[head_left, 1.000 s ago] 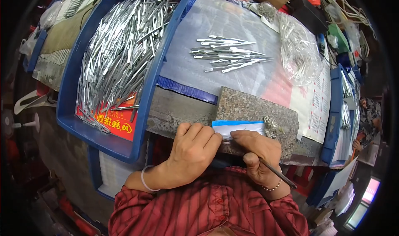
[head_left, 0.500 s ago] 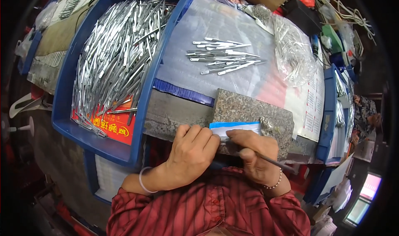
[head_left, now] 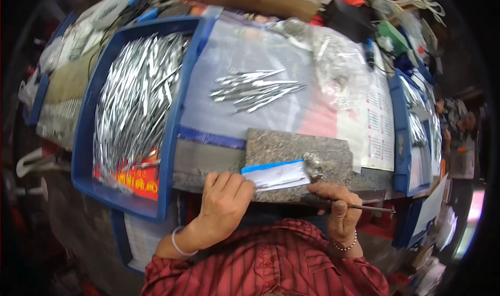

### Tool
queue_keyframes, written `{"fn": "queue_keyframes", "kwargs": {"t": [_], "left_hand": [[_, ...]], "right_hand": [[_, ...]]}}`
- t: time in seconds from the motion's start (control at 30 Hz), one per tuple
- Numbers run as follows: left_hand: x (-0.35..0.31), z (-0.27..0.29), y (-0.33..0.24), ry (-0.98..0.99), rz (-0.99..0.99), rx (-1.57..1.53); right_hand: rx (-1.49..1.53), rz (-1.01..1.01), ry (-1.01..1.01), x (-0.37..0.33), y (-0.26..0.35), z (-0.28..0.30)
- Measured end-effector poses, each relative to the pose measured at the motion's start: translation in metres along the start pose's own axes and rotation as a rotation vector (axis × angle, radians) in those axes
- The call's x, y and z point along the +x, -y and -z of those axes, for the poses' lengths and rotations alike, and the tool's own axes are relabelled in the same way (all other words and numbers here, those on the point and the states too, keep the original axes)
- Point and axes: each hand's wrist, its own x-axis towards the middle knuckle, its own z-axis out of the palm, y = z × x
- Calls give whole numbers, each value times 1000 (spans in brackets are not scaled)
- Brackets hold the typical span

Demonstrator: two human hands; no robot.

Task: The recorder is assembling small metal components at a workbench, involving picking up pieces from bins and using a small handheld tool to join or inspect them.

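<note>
A white pad with a blue edge (head_left: 276,172) lies on the speckled stone slab (head_left: 333,143), with a thin metal piece (head_left: 284,182) along its near side. My left hand (head_left: 225,201) is closed at the pad's left end, its fingers curled over that corner; the fingertips are partly hidden. My right hand (head_left: 339,208) grips a slim dark metal tool (head_left: 375,209) between thumb and fingers, just off the slab's near right corner. The tool's shaft points right and ends in a small loop-like tip. A small clear-and-metallic heap (head_left: 315,165) sits beside the pad.
At the left stands a blue bin (head_left: 169,155) full of slender metal pieces (head_left: 138,93). More such pieces (head_left: 255,90) are spread on a plastic-covered sheet (head_left: 208,113). A clear plastic bag (head_left: 341,77) lies behind the slab. Another blue tray (head_left: 403,139) stands at the right.
My right hand has drawn away from the pad to the right with the tool, uncovering the pad's face. The whole view has shifted, so the bench appears lower and further left.
</note>
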Motion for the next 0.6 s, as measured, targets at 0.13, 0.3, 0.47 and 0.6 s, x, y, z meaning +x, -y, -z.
{"fn": "queue_keyframes", "kwargs": {"t": [0.13, 0.3, 0.47, 0.6], "left_hand": [[6, -2, -8, 22, -33, 26], [-11, 7, -17, -95, 9, 17], [-2, 18, -40, -124, -2, -24], [8, 17, -60, -103, -38, -75]], "right_hand": [[-32, 8, 27, -12, -4, 19], [-69, 224, -45, -9, -10, 29], [347, 86, -130, -15, -23, 28], [575, -135, -94, -24, -28, 35]]}}
